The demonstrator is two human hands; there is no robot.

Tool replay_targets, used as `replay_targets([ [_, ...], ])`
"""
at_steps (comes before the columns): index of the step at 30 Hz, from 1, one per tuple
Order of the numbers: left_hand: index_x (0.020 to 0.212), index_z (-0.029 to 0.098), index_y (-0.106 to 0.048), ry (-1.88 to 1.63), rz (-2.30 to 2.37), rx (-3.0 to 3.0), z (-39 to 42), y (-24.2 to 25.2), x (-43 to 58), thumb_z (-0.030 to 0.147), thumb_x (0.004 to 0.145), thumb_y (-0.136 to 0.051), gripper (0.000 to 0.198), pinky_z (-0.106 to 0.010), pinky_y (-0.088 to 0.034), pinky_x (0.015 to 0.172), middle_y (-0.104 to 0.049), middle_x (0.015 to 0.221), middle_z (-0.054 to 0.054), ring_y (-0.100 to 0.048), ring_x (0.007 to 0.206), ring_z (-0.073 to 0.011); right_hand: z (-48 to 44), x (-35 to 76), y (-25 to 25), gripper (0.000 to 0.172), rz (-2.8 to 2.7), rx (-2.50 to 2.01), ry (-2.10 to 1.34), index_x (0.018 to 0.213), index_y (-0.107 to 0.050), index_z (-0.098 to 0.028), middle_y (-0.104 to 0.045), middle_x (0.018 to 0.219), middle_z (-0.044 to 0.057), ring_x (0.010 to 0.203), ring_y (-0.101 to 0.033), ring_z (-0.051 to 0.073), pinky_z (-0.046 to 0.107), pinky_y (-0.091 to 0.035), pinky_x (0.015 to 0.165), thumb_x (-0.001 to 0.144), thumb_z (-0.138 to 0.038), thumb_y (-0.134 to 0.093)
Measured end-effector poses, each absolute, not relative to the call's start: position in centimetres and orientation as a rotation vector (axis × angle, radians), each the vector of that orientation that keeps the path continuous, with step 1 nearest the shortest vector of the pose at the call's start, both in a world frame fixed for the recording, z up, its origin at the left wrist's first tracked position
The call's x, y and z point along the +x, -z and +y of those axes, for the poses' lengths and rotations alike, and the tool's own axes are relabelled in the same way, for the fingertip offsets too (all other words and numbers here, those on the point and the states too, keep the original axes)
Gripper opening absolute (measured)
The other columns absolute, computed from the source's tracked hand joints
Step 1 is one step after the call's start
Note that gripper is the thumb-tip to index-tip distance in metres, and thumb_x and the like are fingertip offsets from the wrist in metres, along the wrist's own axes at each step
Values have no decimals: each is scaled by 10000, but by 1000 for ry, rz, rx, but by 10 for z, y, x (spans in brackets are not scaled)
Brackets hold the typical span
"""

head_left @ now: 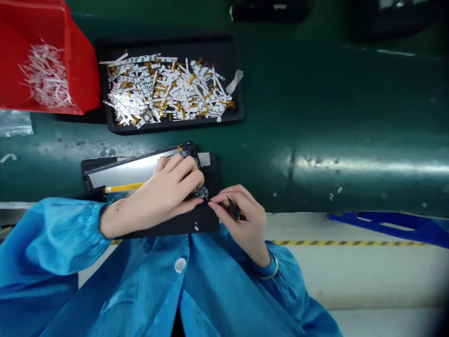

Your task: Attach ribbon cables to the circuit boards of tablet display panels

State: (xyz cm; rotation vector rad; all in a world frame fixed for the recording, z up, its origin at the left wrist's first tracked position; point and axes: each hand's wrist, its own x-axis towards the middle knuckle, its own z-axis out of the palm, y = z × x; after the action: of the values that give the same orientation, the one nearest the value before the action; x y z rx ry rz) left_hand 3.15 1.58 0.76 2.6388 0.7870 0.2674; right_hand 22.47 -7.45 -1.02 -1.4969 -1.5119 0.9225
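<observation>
My left hand [168,185] grips a narrow black circuit board [200,191] along the edge of a flat silver-backed panel [129,169], and its fingers hide most of the board. My right hand [240,217] pinches a small dark tool [233,208], perhaps tweezers, with its tip close to the board's near end. The panel lies on a black mat [185,224]. A yellow-handled tool [122,188] lies beneath my left wrist, partly hidden.
A black tray [168,44] heaped with white, black and amber flexible strips stands beyond the hands. A red bin [82,70] holds white scraps at the far left. The dark green bench has a worn surface. Blue plastic [382,227] and yellow-black floor tape [351,243] lie to the right.
</observation>
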Motion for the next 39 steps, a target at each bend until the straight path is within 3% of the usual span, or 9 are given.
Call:
replay_targets([
  [5,936,184,-511,-348,814,2361,24,-13,24,253,975,-514,79,-338,-418,759,-551,941,-40,-503,883,-193,-77,229,18,194,-1886,-1305,-707,1010,-712,-234,-692,924,39,778,-673,139,258,-571,631,900,-100,-624],
  [14,953,174,-548,-465,1013,2188,15,-21,4,218,973,-510,61,-245,-461,615,-513,949,-39,-545,793,-129,-75,222,15,178,-1958,-1306,-503,946,-743,-203,-729,830,27,655,-686,109,196,-551,539,894,-79,-625],
  [22,939,197,-541,-525,1037,2179,13,-12,3,198,948,-543,10,-315,-462,704,-521,933,-28,-556,853,-164,-68,212,10,226,-1806,-1321,-514,793,-744,-193,-702,647,-15,538,-675,72,138,-500,474,932,-111,-585],
  [29,934,195,-532,-537,986,2237,13,-8,1,192,954,-531,21,-373,-443,737,-518,926,-39,-539,894,-197,-71,215,14,243,-1910,-1342,-398,789,-750,-184,-709,686,-5,552,-663,69,150,-527,510,941,-115,-573],
  [39,934,195,-529,-537,968,2257,14,-8,2,181,948,-533,20,-364,-429,741,-518,924,-40,-540,891,-200,-77,217,20,245,-1946,-1377,-384,878,-771,-231,-699,770,-8,627,-653,84,184,-542,568,900,-63,-594],
])
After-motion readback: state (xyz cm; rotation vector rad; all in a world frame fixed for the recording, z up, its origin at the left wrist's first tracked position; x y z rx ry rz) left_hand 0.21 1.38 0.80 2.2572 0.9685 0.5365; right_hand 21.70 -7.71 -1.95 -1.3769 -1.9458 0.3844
